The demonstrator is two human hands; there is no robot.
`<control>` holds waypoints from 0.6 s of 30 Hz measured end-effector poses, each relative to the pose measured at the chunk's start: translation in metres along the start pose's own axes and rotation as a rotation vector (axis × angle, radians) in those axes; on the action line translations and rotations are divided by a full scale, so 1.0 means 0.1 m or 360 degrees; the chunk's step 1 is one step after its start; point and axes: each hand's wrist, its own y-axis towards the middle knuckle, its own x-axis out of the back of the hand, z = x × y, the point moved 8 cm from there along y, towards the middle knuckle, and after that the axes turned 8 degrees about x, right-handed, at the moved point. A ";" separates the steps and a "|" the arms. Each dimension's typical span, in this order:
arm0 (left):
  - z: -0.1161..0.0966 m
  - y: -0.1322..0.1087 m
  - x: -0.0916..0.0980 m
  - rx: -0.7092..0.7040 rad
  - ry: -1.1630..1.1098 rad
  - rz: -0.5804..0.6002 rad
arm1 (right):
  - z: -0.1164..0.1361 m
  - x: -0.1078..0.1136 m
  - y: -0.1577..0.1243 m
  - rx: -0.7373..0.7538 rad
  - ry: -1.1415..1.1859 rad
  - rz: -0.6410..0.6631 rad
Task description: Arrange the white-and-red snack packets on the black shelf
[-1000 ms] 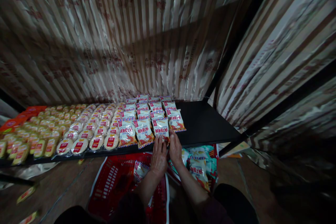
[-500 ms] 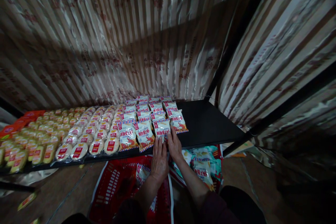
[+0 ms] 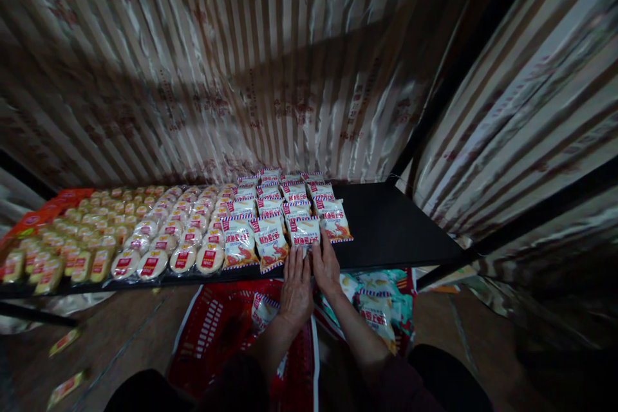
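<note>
Both of my hands touch the lower part of a white snack bag (image 3: 304,232) at the front edge of the black shelf (image 3: 386,225). My left hand (image 3: 296,290) has its fingers stretched over the bag's bottom left. On the bag's right side, my right hand (image 3: 326,267) rests with its fingers extended; its thumb is near the bag's lower corner. More bags of the same kind stand in rows behind and to the left, and one (image 3: 334,219) leans just beyond my right fingertips.
Round white cakes (image 3: 152,263), yellow packets (image 3: 82,264) and orange packages (image 3: 31,222) fill the shelf's left. Below are a red basket (image 3: 193,335) and green-and-white bags (image 3: 400,302). A dark shelf post (image 3: 434,103) stands right. Loose packets (image 3: 65,341) lie on the floor.
The view has shifted slightly, so the shelf's goods appear a little farther right. My hands stay at the same front bag, with my right fingers slightly lower along its side.
</note>
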 end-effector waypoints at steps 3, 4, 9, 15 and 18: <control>0.01 -0.01 0.02 -0.0017 0.0035 -0.0035 | 0.01 0.00 -0.07 0.0089 -0.0046 -0.0022; 0.01 -0.02 0.03 -0.0015 0.0047 -0.0050 | 0.00 0.00 -0.09 0.0109 -0.0063 -0.0027; 0.00 -0.03 0.04 0.0007 0.0038 -0.0023 | 0.02 0.05 -0.24 0.0200 -0.0144 -0.0082; -0.05 -0.25 0.17 0.0089 -0.0198 0.0128 | 0.31 0.16 -0.58 0.0335 -0.0148 -0.0162; -0.01 -0.57 0.28 0.0075 -0.0316 0.0181 | 0.42 0.08 -0.91 0.0372 -0.0092 -0.0056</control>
